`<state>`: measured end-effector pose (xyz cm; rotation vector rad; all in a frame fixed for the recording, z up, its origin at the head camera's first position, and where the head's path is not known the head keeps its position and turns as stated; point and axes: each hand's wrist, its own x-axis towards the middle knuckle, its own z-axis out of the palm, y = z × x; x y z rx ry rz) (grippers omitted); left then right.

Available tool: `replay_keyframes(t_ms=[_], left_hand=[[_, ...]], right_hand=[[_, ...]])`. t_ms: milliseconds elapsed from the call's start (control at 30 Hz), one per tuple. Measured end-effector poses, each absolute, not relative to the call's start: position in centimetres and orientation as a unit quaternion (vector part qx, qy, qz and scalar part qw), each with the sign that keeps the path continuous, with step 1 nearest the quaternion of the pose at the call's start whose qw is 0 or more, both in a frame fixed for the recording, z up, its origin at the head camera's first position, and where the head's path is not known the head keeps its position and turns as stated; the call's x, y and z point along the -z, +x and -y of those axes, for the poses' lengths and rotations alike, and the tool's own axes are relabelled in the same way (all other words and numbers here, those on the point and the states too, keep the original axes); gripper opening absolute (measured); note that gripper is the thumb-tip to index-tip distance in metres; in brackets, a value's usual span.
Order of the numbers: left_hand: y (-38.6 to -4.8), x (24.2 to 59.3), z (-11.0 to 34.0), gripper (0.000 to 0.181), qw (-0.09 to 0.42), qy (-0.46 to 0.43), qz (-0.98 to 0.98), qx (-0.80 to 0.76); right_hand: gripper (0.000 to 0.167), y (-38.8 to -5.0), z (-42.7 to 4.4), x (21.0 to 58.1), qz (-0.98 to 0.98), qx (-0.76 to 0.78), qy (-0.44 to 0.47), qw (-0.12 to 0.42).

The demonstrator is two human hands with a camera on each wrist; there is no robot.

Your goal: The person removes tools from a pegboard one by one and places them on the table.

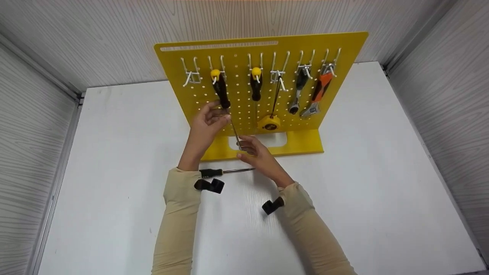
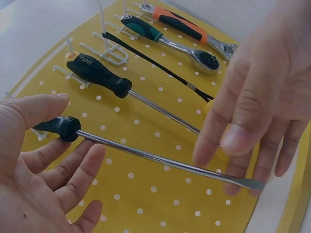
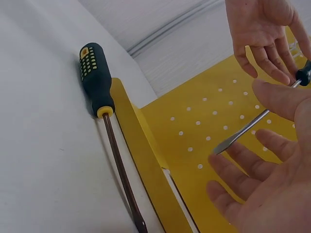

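Note:
A flathead screwdriver (image 1: pixel 220 91) with a dark handle and yellow end hangs from a hook on the yellow pegboard (image 1: pixel 321 43). My left hand (image 1: pixel 207 121) is at the lower end of its handle, thumb on one side and relaxed fingers on the other; whether they touch it I cannot tell. Lower down, my right hand (image 1: pixel 260 154) has its fingers loosely spread around the flat tip (image 3: pixel 227 143), without a visible pinch. Another screwdriver (image 3: pixel 96 82), dark-handled with a yellow collar, lies on the white table in front of the board's base.
To the right hang another screwdriver (image 1: pixel 256 86), a yellow tape measure (image 1: pixel 269 123) on a black strap, a ratchet wrench (image 1: pixel 300 89) and an orange-handled adjustable wrench (image 1: pixel 321 89). A bare white hook (image 1: pixel 192 76) is at the far left. Walls stand behind and on both sides.

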<state>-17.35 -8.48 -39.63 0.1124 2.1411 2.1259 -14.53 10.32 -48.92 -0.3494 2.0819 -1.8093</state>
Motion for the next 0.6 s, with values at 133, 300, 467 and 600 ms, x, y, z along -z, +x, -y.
replay_keyframes(t_ms=[133,300,467,600], left_hand=[[-17.1,39.4,8.6,0.049,0.057,0.037,-0.719,-0.692],[-16.8,39.3,8.7,0.05,0.053,0.044,-0.733,-0.677],[-16.8,39.2,8.8,0.05,0.046,0.05,-0.744,-0.665],[-16.9,39.3,8.9,0.047,0.037,0.058,-0.743,-0.666]], right_hand=[[0.054,-14.2,-10.4,49.2,-0.728,0.645,-0.13,0.192],[0.045,-13.8,-10.9,49.3,-0.744,0.63,-0.118,0.188],[0.037,-13.2,-11.1,49.2,-0.721,0.658,-0.114,0.184],[0.034,-12.8,-11.1,49.0,-0.698,0.68,-0.119,0.192]])
